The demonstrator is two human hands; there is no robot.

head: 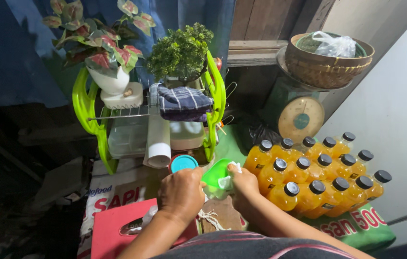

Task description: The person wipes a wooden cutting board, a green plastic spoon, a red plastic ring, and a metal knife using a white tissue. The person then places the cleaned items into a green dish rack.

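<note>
A: What is the person handling, and where does it sit?

B: A green funnel (216,173), held between the two hands just left of the bottles (316,175). The left hand (182,192) is curled shut low against it; what the fingers grip underneath is hidden by the hand's own back. The right hand (242,181) pinches a scrap of white cloth (226,182) against the funnel's rim, thumb and fingers pressed together on it.

A: How would the funnel handle?

B: It looks like thin moulded plastic, so it is likely light and stiff, a bit springy at the rim. If wet it could be slick; the cloth probably gives better purchase. The rim is the natural place to pinch, or the narrow neck below, which cannot be seen here.

A: And around it?

B: Left of the bottles, just beyond the funnel, stands a blue lid (184,163) on a container. Behind that is a green rack (84,103) carrying potted plants (102,50) and a folded towel (184,102). Behind the bottles there is a scale (300,117) with a basket (327,62) on top. A red box (117,225) lies below the left hand.

A: The bottles themselves?

B: Full of orange liquid, black caps on, packed touching one another. They likely feel heavy for their size and smooth-sided.
</note>
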